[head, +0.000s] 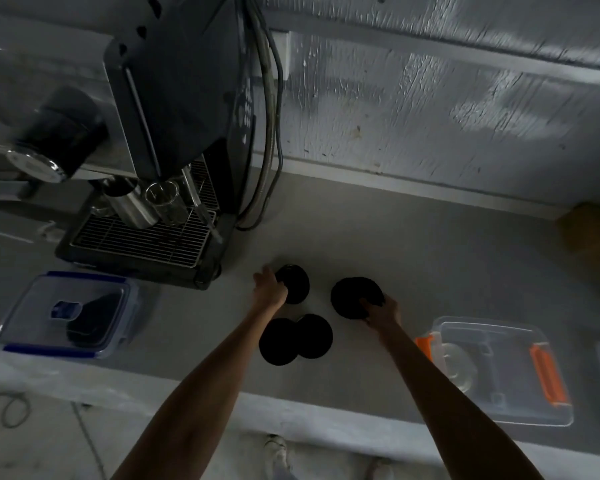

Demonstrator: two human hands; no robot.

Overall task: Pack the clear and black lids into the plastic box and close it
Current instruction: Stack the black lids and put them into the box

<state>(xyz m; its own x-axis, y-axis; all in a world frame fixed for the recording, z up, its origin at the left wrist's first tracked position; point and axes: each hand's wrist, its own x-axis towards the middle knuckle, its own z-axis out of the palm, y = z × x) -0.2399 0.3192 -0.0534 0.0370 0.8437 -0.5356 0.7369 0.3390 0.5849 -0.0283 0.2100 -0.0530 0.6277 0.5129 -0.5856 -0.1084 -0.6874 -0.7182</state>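
Both arms reach over a grey surface (pixel 430 258): the left hand (pixel 270 289) closes its fingers on a black lid (pixel 296 283), the right hand (pixel 381 311) grips another black lid pile (pixel 352 296). Two more black lids (pixel 295 339) overlap just below them. An open plastic box (pixel 499 368) with orange clips, holding clear lids (pixel 459 367), sits to the right
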